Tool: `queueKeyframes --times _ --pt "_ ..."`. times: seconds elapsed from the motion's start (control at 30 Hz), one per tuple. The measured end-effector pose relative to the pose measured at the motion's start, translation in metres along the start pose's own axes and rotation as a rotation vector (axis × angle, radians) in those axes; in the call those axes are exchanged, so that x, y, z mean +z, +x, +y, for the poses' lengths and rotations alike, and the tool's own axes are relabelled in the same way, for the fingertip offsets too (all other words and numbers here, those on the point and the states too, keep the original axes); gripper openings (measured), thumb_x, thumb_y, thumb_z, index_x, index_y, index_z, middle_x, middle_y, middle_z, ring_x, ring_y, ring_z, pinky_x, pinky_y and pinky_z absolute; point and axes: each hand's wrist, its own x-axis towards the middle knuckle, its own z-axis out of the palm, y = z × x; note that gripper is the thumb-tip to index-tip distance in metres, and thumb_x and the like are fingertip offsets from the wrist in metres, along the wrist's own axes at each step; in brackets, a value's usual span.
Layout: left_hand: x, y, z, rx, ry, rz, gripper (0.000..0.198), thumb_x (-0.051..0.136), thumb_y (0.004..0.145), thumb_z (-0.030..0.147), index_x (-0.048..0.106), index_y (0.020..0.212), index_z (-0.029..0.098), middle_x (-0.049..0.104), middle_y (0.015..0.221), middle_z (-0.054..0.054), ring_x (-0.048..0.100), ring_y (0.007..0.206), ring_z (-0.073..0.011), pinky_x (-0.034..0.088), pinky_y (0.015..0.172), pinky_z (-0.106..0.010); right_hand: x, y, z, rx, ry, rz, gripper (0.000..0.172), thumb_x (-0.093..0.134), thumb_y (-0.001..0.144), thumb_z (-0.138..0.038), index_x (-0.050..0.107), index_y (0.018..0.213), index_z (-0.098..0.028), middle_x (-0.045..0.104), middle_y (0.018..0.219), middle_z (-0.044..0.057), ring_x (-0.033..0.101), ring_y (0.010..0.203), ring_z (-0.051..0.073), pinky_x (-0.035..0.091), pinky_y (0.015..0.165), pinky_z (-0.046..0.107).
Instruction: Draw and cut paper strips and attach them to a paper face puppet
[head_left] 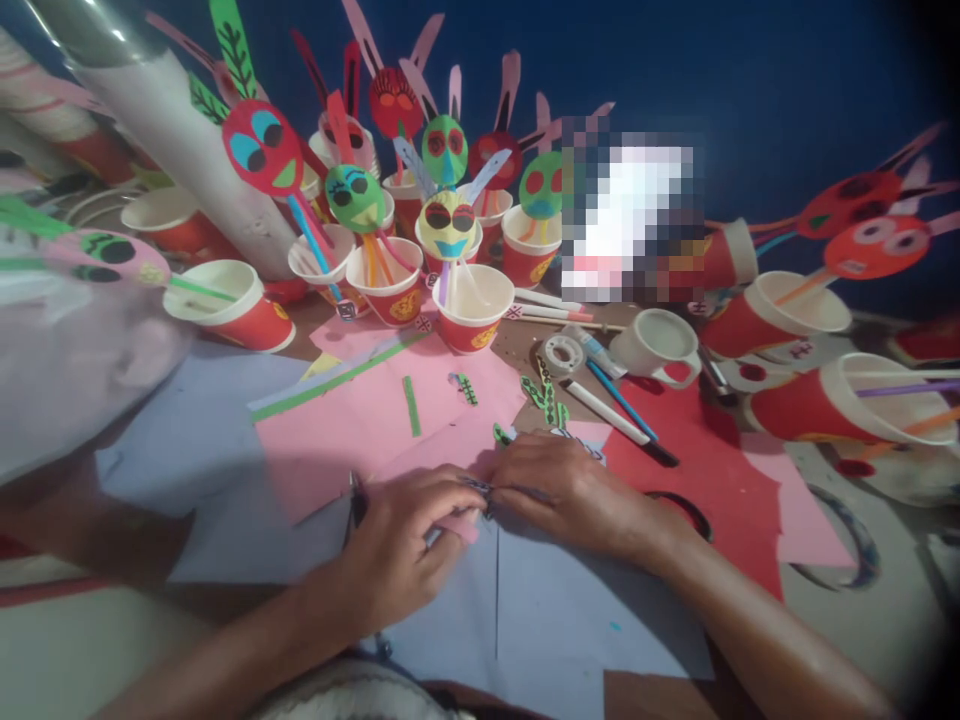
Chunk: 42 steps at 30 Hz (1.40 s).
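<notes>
My left hand (409, 545) and my right hand (562, 490) meet over a lavender paper sheet (525, 610) near the table's front. The left hand's fingers are curled and pinch a small pink paper piece (459, 525) together with a thin dark strip (480, 487). The right hand's fingers press together on the other end of that strip, beside a pink paper sheet (360, 420). Small green cut-outs (547, 400) lie just beyond the right hand.
Several red paper cups (472, 310) with painted paper faces on straws (448, 225) crowd the back. A white mug (660, 345), a tape roll (562, 353), pens (622, 400) and red paper (705, 460) lie to the right. A grey tube (195, 150) leans at left.
</notes>
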Motion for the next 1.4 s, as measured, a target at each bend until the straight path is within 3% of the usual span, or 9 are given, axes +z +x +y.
queueKeyframes --times 0.17,0.43,0.6,0.73,0.8,0.93,1.1,1.23,1.4 --pt "-0.004 0.002 -0.001 0.022 0.002 -0.031 0.025 0.051 0.076 0.002 0.063 0.093 0.016 0.066 0.094 -0.004 0.061 0.087 -0.0130 0.046 0.079 -0.022 0.001 -0.003 0.006 -0.027 0.050 0.083 0.017 0.049 0.088 -0.017 0.065 0.088 -0.017 0.064 0.116 0.008 0.060 0.099 0.018 0.045 0.087 0.033" --pt "-0.012 0.005 0.002 -0.020 0.050 -0.001 0.027 0.047 0.077 0.002 0.062 0.094 0.016 0.067 0.089 -0.002 0.062 0.082 -0.0112 0.048 0.075 -0.019 -0.009 -0.003 0.003 0.021 0.125 0.273 0.014 0.052 0.087 -0.016 0.065 0.091 -0.017 0.068 0.101 0.009 0.060 0.098 0.018 0.047 0.084 0.031" --pt "-0.007 -0.002 0.002 0.107 0.196 -0.116 0.031 0.047 0.077 0.003 0.061 0.101 0.016 0.064 0.109 -0.006 0.061 0.096 -0.0156 0.047 0.085 -0.024 -0.008 -0.006 0.001 0.306 0.205 0.506 0.014 0.055 0.086 -0.025 0.064 0.076 -0.020 0.065 0.076 0.002 0.062 0.072 0.016 0.047 0.066 0.026" --pt "-0.004 -0.002 0.004 0.119 0.280 -0.162 0.027 0.046 0.079 0.008 0.062 0.098 0.017 0.061 0.116 -0.007 0.061 0.097 -0.0202 0.049 0.084 -0.031 -0.008 -0.004 0.000 0.541 0.274 0.601 0.022 0.053 0.086 -0.031 0.061 0.069 -0.021 0.059 0.063 -0.002 0.054 0.057 0.012 0.041 0.052 0.022" --pt "-0.006 -0.001 0.005 0.101 0.221 -0.116 0.025 0.048 0.079 0.008 0.062 0.098 0.017 0.062 0.112 -0.008 0.062 0.094 -0.0189 0.050 0.081 -0.030 -0.010 -0.003 -0.001 0.577 0.285 0.581 0.024 0.052 0.086 -0.030 0.059 0.066 -0.020 0.055 0.059 -0.003 0.049 0.054 0.010 0.038 0.050 0.021" --pt "-0.018 0.004 0.006 0.076 0.036 0.088 0.024 0.046 0.081 0.006 0.061 0.097 0.017 0.063 0.097 -0.007 0.060 0.089 -0.0156 0.049 0.075 -0.026 -0.012 0.000 -0.004 0.592 0.300 0.486 0.027 0.049 0.087 -0.029 0.054 0.063 -0.018 0.050 0.057 -0.004 0.043 0.051 0.009 0.033 0.048 0.020" --pt "-0.029 0.007 0.008 -0.056 -0.167 0.306 0.013 0.049 0.086 0.014 0.061 0.090 0.017 0.060 0.089 -0.003 0.053 0.058 -0.0075 0.043 0.054 -0.021 0.000 -0.002 -0.022 0.499 0.186 0.085 0.032 0.052 0.086 -0.030 0.054 0.057 -0.017 0.048 0.052 -0.004 0.043 0.050 0.008 0.029 0.050 0.021" --pt "-0.027 0.010 0.005 -0.207 -0.400 0.244 0.015 0.048 0.090 0.022 0.061 0.087 0.017 0.056 0.069 0.002 0.048 0.049 -0.0067 0.037 0.048 -0.021 0.015 -0.001 -0.038 0.459 0.024 -0.046 0.031 0.052 0.086 -0.030 0.055 0.057 -0.017 0.052 0.052 -0.004 0.041 0.048 0.007 0.024 0.048 0.022" --pt "-0.022 0.013 0.003 -0.352 -0.431 0.180 0.018 0.049 0.089 0.028 0.061 0.085 0.016 0.048 0.049 0.006 0.042 0.044 -0.0070 0.031 0.044 -0.020 0.021 -0.002 -0.046 0.394 -0.082 -0.088 0.030 0.047 0.089 -0.027 0.060 0.064 -0.018 0.063 0.061 -0.002 0.050 0.051 0.008 0.026 0.050 0.024"
